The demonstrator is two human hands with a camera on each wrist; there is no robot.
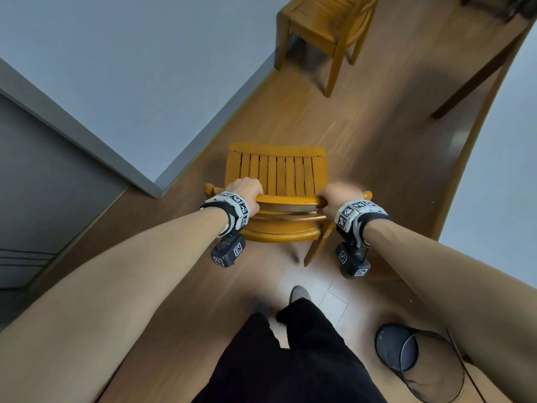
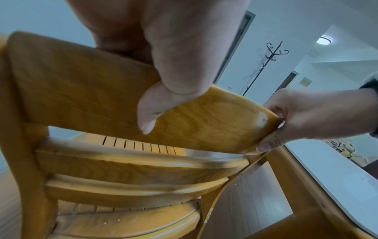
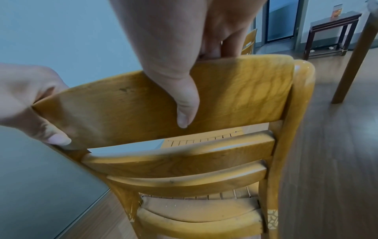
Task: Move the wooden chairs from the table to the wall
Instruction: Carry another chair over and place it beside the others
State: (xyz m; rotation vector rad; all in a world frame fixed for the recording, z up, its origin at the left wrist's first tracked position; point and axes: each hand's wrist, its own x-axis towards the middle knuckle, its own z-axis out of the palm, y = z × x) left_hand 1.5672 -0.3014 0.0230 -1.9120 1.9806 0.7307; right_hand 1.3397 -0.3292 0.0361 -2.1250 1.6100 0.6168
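A yellow wooden chair (image 1: 276, 173) with a slatted seat stands in front of me on the wood floor, its back towards me. My left hand (image 1: 245, 190) grips the left end of its top rail, and my right hand (image 1: 338, 196) grips the right end. In the left wrist view my left hand's thumb lies across the rail (image 2: 92, 90) and my right hand (image 2: 302, 116) pinches the far end. The right wrist view shows the same rail (image 3: 235, 90) with my right thumb down its rear face. A second wooden chair (image 1: 322, 27) stands further ahead by the grey wall (image 1: 145, 62).
The table's edge (image 1: 476, 146) and a table leg (image 1: 476, 80) lie to the right. A grey wall corner (image 1: 154, 184) juts out at the left. A dark bin (image 1: 406, 353) with a clear liner sits at the lower right. My legs are below the chair.
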